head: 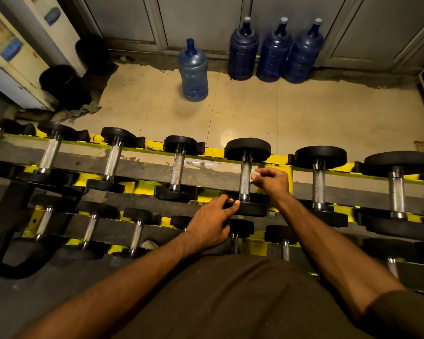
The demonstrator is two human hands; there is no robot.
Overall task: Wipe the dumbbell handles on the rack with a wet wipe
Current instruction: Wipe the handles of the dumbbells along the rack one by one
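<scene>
The wet wipe [256,172], a small pale scrap, sits at the right side of a knurled steel handle [244,180], pinched in the fingers [258,177] of the right hand [271,183]. That handle belongs to a dumbbell [247,150] lying across the top tier of the yellow rack [213,152], with others in a row to either side. On the tiled floor beyond stand an uncapped pale blue water jug [193,69] and three capped dark blue jugs [274,52] against the wall; their contents cannot be made out. The left hand [212,222] reaches in lower, its bent fingers and thumb gripping the edge of the same dumbbell's near head [252,209].
</scene>
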